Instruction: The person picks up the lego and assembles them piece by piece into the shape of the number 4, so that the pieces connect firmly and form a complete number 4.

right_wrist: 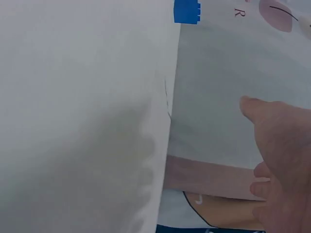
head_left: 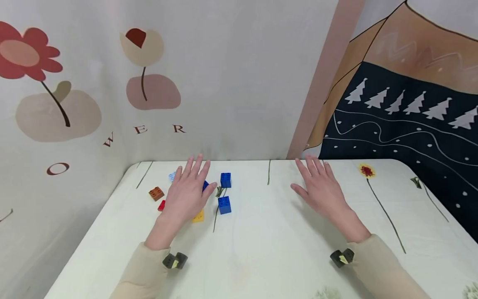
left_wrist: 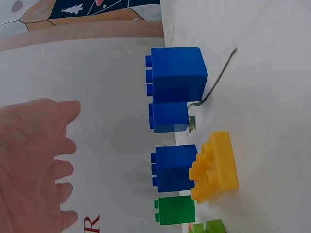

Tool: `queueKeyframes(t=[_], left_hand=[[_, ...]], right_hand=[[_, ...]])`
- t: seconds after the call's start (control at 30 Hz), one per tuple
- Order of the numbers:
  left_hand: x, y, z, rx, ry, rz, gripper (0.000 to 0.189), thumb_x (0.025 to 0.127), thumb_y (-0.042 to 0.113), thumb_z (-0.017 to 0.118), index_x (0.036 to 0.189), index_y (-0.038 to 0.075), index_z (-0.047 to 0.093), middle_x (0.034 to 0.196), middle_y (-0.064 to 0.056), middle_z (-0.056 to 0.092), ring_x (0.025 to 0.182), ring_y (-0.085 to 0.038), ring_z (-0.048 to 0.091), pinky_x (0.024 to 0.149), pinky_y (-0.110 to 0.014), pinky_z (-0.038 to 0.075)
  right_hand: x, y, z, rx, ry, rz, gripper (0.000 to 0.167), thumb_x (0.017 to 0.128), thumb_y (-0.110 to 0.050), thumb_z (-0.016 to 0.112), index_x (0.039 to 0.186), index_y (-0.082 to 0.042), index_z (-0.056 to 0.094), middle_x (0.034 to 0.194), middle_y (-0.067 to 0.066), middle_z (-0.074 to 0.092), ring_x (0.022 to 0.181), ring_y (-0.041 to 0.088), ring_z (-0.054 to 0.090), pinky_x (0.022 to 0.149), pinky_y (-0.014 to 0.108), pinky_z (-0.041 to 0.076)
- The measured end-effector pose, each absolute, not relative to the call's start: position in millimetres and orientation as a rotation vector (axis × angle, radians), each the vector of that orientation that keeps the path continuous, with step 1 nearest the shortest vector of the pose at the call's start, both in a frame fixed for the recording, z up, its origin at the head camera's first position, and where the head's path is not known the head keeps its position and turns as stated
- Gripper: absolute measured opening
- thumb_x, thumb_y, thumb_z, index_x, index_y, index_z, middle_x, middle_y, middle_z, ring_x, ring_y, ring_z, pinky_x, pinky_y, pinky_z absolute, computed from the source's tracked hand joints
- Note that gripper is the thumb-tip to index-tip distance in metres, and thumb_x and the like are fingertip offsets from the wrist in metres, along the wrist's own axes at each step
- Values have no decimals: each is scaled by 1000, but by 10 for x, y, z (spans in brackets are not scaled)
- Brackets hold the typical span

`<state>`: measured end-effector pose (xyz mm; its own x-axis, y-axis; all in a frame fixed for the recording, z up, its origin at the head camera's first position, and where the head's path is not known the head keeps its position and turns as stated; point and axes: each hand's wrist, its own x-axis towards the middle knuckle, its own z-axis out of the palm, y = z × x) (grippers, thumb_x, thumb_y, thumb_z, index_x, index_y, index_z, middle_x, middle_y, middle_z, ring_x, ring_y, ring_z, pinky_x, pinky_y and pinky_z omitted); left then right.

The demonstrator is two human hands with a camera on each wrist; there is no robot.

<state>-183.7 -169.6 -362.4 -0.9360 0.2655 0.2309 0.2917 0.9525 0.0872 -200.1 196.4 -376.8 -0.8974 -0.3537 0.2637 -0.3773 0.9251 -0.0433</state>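
My left hand (head_left: 186, 191) hovers palm down over a group of toy building blocks, fingers straight and holding nothing. Just right of it stand two blue blocks, a far one (head_left: 225, 180) and a nearer one (head_left: 224, 205). A yellow block (head_left: 198, 216) and a red block (head_left: 162, 205) peek out from under the hand. To its left lie a brown block (head_left: 156, 193) and a light blue block (head_left: 172, 176). The left wrist view also reveals a green block (left_wrist: 177, 210) and a lime block (left_wrist: 215, 226). My right hand (head_left: 319, 189), fingers extended, hangs over the table's far right part.
A white cloth with printed flowers (head_left: 367, 171) covers the table (head_left: 261, 249). Behind its far edge hangs a pale curtain (head_left: 239, 83) with printed flowers and letters. A dark panel with white trees (head_left: 396, 120) is at the right.
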Motion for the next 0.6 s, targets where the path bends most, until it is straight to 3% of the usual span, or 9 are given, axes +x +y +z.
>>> queueKeyframes(t=[0.07, 0.13, 0.27, 0.33, 0.43, 0.5, 0.6], left_hand=[[-1819, -1708, -3622, -439, -2883, -255, 75, 104, 42, 58, 162, 6, 27, 169, -19, 14, 156, -37, 9, 122, -58, 15], [-1794, -1716, -3625, -465, -2868, -357, 75, 103, 40, 61, 162, 6, 28, 169, -19, 15, 155, -37, 13, 118, -58, 28], [-1739, -1735, -3655, -489, -2846, -577, 80, 99, 36, 69, 162, 8, 29, 169, -16, 18, 150, -38, 31, 97, -54, 53], [-1720, -1750, -3684, -493, -2836, -697, 83, 95, 34, 75, 162, 10, 30, 169, -14, 21, 147, -39, 36, 93, -54, 55], [-1695, -1764, -3731, -488, -2812, -888, 87, 90, 28, 82, 161, 12, 34, 167, -13, 25, 145, -40, 38, 101, -58, 49], [-1685, -1771, -3759, -475, -2796, -1003, 88, 88, 24, 84, 160, 12, 35, 166, -13, 29, 149, -39, 32, 106, -59, 44], [-1664, -1765, -3787, -443, -2770, -1173, 88, 85, 17, 86, 159, 11, 38, 163, -14, 34, 147, -39, 36, 105, -54, 46]], right_hand=[[-2043, 1914, -3795, 586, -2839, 259, 80, 101, -38, 65, 160, 0, 28, 164, 28, 24, 152, 42, 20, 121, 62, 15], [-2083, 1861, -3830, 635, -2835, 413, 82, 101, -37, 66, 161, 0, 25, 165, 26, 22, 153, 39, 18, 122, 60, 15], [-2150, 1740, -3908, 717, -2823, 744, 85, 101, -36, 68, 163, -4, 19, 168, 19, 19, 154, 35, 18, 122, 55, 19], [-2187, 1676, -3955, 739, -2820, 886, 87, 100, -37, 68, 164, -7, 17, 169, 15, 18, 154, 34, 18, 122, 54, 21], [-2250, 1590, -4028, 743, -2829, 1050, 89, 100, -37, 69, 165, -10, 15, 170, 12, 16, 155, 30, 16, 122, 52, 21], [-2296, 1542, -4069, 729, -2834, 1134, 91, 99, -36, 71, 165, -9, 14, 170, 12, 16, 155, 30, 16, 123, 52, 20], [-2357, 1468, -4108, 718, -2829, 1244, 93, 97, -32, 74, 165, -8, 15, 169, 14, 19, 152, 33, 24, 120, 54, 25]])
